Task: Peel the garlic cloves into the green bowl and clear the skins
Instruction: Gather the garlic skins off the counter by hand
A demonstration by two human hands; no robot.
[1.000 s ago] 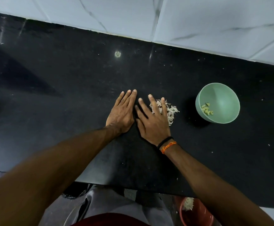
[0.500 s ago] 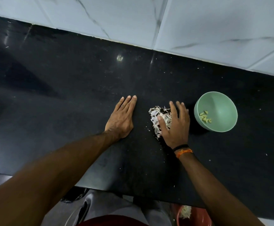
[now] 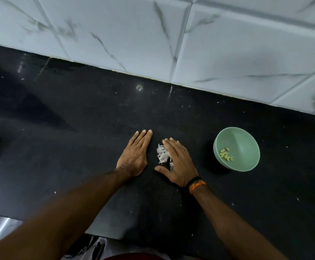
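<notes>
Garlic skins [image 3: 162, 156] lay in a small white heap near the middle of the black worktop [image 3: 78, 147], well in from both its back edge and its front edge. In the head view, the left hand [image 3: 134, 156] lay flat on the worktop just left of the heap, palm down, fingers straight and together, holding nothing. The right hand [image 3: 177, 162] rested over the right side of the heap, fingers extended and slightly arched, thumb spread toward the front edge; the skins showed between the two hands, partly hidden beneath the right palm. It was pressing on them rather than gripping. A black band and an orange thread [image 3: 197, 184] circled the right wrist.

To the right of the hands, apart from them, the green bowl [image 3: 246, 139] stood upright on the worktop, with a few peeled garlic cloves [image 3: 225, 154] gathered against its left inner wall. Small white flecks were scattered over the dark surface. Behind the back edge rose white marble-veined wall tiles [image 3: 115, 34].
</notes>
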